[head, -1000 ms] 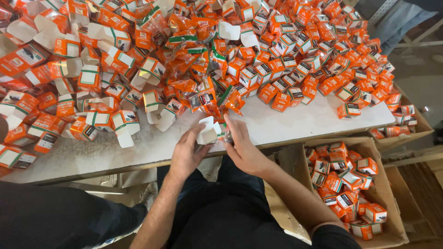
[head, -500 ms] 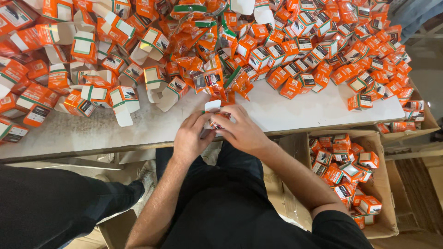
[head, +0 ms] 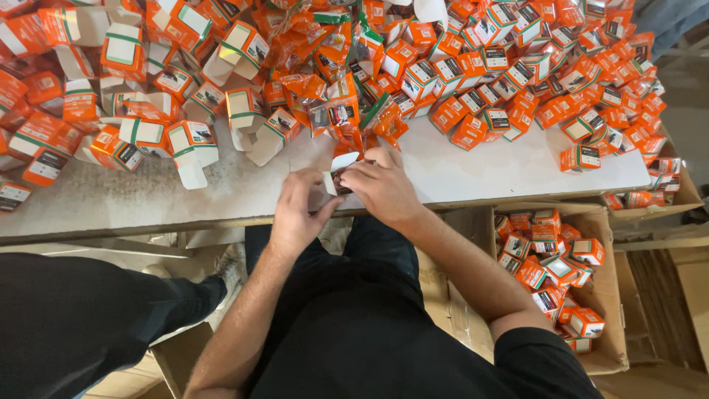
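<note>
Both my hands meet at the near edge of a white table (head: 502, 174), working on one small box (head: 341, 171) with a white flap sticking up. My right hand (head: 384, 185) covers the box from above and grips it. My left hand (head: 299, 210) pinches its left side with thumb and fingers. Most of the box is hidden under my fingers. Just beyond them lies a heap of orange foil pouches (head: 336, 111) and open orange and white boxes (head: 188, 144).
Closed orange boxes (head: 517, 81) cover the far right of the table. A cardboard carton (head: 602, 222) at the lower right holds several more closed boxes. Another person's dark-trousered leg (head: 81, 310) lies at the lower left. Flat cardboard sits under the table.
My hands have moved together at the table edge, and the right hand has closed down over the small box. The view has shifted slightly closer to the table.
</note>
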`<state>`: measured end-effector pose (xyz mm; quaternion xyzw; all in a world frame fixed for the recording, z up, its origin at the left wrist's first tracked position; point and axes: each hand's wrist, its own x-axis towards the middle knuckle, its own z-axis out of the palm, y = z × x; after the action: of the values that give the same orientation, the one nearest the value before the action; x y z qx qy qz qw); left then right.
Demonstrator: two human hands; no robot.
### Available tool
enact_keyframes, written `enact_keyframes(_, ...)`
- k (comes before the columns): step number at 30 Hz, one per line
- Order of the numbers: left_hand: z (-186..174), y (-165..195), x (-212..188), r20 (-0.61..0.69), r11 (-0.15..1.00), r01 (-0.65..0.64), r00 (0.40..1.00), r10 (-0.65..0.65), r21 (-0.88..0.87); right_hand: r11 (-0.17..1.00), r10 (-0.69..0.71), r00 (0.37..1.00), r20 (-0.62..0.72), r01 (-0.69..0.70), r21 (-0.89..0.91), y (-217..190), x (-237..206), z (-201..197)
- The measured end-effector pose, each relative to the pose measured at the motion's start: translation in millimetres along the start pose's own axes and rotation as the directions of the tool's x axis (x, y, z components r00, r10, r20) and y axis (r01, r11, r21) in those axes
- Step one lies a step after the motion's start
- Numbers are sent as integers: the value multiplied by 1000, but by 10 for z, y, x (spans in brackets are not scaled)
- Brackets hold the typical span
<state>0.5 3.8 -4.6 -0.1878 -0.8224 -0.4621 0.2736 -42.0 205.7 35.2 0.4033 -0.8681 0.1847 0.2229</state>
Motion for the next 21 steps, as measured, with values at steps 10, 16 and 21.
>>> enact_keyframes(10, 90, 40, 66, 91, 931, -287, 958, 274, 227, 781, 406, 910, -82, -299, 548, -36, -370, 115)
enact_keyframes(16, 109, 39, -4, 56, 977, -145, 989, 138, 153, 893, 213, 969, -126, -141, 427, -68, -356, 237)
enact_keyframes(21, 103, 65, 18, 56, 993, -45, 998, 39, 107, 770, 375, 920, -118, -238, 592, 31, -345, 395)
